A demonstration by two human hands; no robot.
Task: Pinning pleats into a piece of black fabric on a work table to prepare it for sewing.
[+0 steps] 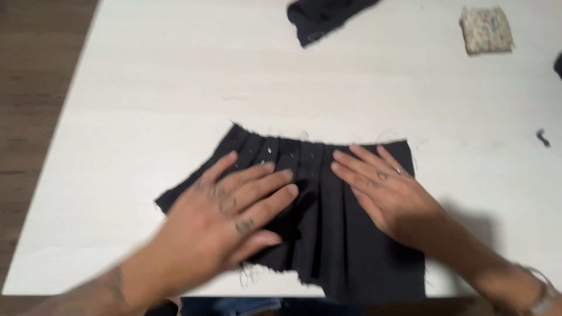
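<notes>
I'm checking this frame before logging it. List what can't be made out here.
- Black pleated fabric: its middle lies under the left hand and right hand; head view.
- Small pins along its top edge: too small and blurred to count.
- Dark cloth: cut off by the top edge.
- Floral pad: blurred; its kind is unclear.

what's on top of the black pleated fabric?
Both hands lie flat on the black pleated fabric: left hand, right hand. Small pins dot its top edge. What is under the palms is hidden.
</notes>
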